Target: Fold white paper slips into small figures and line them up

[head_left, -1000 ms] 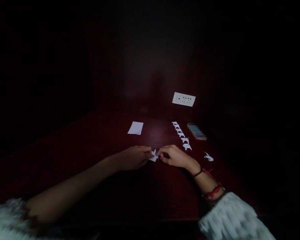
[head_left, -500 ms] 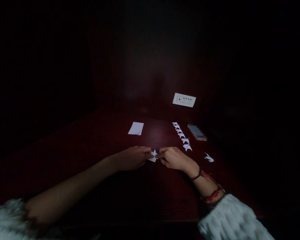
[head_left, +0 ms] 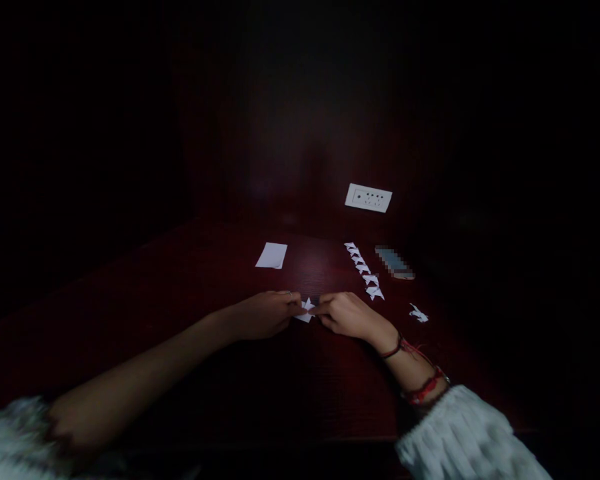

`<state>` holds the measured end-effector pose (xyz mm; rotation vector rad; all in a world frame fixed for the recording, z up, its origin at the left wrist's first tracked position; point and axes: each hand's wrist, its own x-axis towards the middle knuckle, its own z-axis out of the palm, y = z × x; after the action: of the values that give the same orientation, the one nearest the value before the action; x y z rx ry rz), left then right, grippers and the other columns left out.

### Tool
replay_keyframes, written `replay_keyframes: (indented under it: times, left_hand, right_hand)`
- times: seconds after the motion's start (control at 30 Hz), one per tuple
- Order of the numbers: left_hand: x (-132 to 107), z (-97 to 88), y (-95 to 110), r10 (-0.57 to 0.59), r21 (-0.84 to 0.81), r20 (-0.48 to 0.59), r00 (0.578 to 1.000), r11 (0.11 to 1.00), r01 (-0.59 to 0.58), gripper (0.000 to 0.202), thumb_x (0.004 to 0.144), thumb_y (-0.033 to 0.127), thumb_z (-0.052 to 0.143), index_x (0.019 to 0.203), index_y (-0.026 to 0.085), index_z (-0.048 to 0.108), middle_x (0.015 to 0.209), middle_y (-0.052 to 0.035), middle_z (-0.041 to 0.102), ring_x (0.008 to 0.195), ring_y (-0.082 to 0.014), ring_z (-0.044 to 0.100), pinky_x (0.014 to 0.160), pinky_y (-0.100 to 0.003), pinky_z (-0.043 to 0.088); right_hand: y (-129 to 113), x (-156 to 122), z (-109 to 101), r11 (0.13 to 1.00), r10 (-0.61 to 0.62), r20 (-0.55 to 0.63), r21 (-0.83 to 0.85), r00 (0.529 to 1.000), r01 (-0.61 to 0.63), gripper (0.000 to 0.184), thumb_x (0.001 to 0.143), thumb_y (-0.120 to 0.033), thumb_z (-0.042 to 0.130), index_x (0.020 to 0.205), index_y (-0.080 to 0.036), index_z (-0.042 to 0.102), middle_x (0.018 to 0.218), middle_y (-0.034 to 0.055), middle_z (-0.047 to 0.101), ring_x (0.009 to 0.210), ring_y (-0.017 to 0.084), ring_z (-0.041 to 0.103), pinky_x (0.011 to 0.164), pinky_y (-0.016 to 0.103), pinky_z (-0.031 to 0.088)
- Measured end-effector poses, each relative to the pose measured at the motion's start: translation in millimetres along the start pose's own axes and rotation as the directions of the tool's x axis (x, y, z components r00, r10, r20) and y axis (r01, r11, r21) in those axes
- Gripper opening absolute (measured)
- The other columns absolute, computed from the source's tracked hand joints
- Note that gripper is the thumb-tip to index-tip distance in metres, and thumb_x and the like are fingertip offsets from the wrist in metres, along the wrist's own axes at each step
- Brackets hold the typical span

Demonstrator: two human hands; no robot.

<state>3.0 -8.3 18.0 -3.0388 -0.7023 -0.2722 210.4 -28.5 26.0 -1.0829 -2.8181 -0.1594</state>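
Note:
A small piece of folded white paper (head_left: 306, 317) with pointed flaps lies on the dark red table (head_left: 260, 400), between my two hands. My left hand (head_left: 267, 315) comes in from the left, a ring on one finger, its fingers curled and the fingertips on the paper's left side. From the right, my right hand (head_left: 349, 315) presses its index fingertip onto the paper's right side, with the other fingers bent under. Part of the paper is hidden beneath the fingertips.
A row of several folded paper pieces (head_left: 361, 267) runs along the right, beside a blurred-out phone (head_left: 394, 261). Crumpled paper scraps (head_left: 419, 313) lie nearer me. A stack of white paper sheets (head_left: 271, 255) sits farther back. A white socket plate (head_left: 369, 198) is on the back wall.
Both hands stay at the folded paper with almost the same grip. The whole view has shifted very slightly.

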Motion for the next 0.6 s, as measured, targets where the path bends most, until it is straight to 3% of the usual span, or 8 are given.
replay_keyframes:
  times: [0.6]
  left_hand:
    - [0.5,-1.9,-0.2,-0.012,-0.011,-0.010,1.000,1.000,0.012,0.036,0.074,0.009,0.038,0.105,0.024,0.046,0.094,-0.0016,0.048,0.084,-0.0143,0.048,0.076,-0.024,0.036]
  right_hand:
    - [-1.1,0.1,-3.7,0.997,-0.026,0.032,-0.069,0.999,0.028,0.022,0.078,-0.020,0.039,0.091,-0.021,0.058,0.077,0.0011,0.053,0.067,0.009,0.047,0.055,0.022,0.026]
